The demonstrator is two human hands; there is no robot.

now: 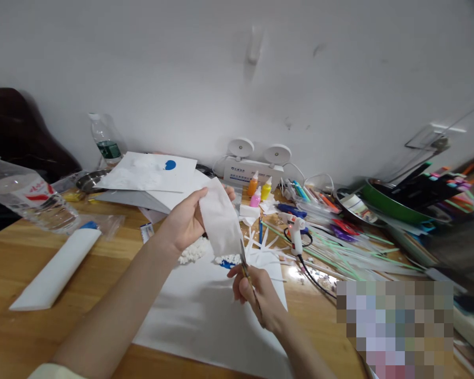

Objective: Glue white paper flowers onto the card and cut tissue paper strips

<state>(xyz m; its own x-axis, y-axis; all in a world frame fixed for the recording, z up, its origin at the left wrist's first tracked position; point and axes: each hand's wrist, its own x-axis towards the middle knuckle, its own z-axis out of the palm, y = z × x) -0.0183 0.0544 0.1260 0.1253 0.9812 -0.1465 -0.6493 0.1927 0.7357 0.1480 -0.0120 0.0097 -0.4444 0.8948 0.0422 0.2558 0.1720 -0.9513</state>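
Observation:
My left hand (189, 218) is closed on a white paper strip (221, 218), its thumb on the near face and fingertips showing behind the upper right edge. In my right hand (256, 295) is a pair of scissors (246, 271), its blades pointing up at the strip's lower right edge. Below the strip lies a large white sheet (205, 321) on the table. White crumbly pieces (194, 251) rest at the sheet's far part, partly hidden by my left hand and the strip. A patch of blue (226, 264) shows beside them.
A white glue gun (296, 231) with a black cord stands right of the sheet, near green and white sticks (339, 258). Small paint bottles (255, 197) stand at the back. A rolled white paper (59, 271) and a large water bottle (31, 195) are at the left.

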